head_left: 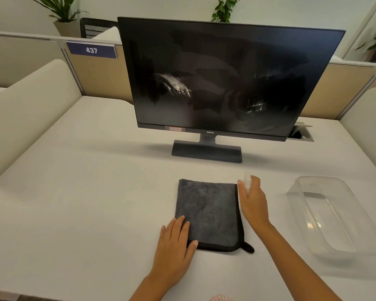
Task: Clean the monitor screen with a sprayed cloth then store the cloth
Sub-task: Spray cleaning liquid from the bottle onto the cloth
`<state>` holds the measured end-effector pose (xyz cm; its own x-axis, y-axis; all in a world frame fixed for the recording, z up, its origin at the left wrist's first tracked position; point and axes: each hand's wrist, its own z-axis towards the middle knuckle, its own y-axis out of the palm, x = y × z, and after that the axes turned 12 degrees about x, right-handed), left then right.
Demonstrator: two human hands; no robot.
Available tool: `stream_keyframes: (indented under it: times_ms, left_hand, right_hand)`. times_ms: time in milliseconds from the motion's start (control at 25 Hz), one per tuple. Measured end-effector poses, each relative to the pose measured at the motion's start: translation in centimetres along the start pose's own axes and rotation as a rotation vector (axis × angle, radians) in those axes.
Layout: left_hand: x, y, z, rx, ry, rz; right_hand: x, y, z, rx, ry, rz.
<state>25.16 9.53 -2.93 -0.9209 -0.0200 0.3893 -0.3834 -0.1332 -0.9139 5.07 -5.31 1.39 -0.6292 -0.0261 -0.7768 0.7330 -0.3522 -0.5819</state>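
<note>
Head view looks down across the pale desk (78, 192) at my two bare hands and the folded dark grey microfibre cloth with black edging (208, 213) lying flat between them. My left hand (175, 242) rests with straight fingers spread on the cloth's near-left corner, the thumb lying along its near edge, the palm on the desk. My right hand (253, 200) is just beside the cloth's right edge, its fingers wrapped round a small translucent white spray bottle (247, 178), of which only the top shows above my fingers. The cloth's small black hanging loop (248, 248) sticks out at its near-right corner.

Beyond the cloth stands the black flat-panel monitor on a dark rectangular base (226, 79), upright and facing me; its dark screen carries whitish smears at left of centre and at right of centre. To my right, well apart from the cloth, sits a clear plastic rectangular container (308, 183), open on top. At the back left, a blue number plate reading 437 (91, 50) hangs on the beige partition (100, 77), and green potted plants (62, 9) stand behind it.
</note>
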Motion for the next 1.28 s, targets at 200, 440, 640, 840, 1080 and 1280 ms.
stream_keyframes:
  times_ms: [200, 440, 640, 840, 1080, 1280]
  left_hand:
    - [0.3, -0.4, 2.5, 0.157, -0.121, -0.120]
    - [0.4, -0.8, 6.6, 0.080, -0.346, -0.237]
    - [-0.3, -1.4, 9.7, 0.040, -0.639, -0.455]
    - [0.1, -1.4, 11.2, 0.012, -0.768, -0.803]
    - [2.0, -2.1, 11.2, 0.090, -0.652, -0.872]
    - [3.5, -6.1, 12.2, 0.037, -0.461, -0.832]
  right_hand:
    - [2.2, -2.3, 1.6, 0.168, 0.141, 0.159]
    - [4.9, -3.9, 1.0, 0.122, 0.107, 0.158]
    - [5.1, -4.5, 0.7, 0.054, 0.087, 0.224]
    - [4.2, -5.8, 0.5, 0.102, 0.070, 0.284]
    - [1.1, -7.9, -0.7, 0.370, -0.248, 0.289]
    - [-3.0, -7.0, 0.9, -0.065, -0.229, 0.273]
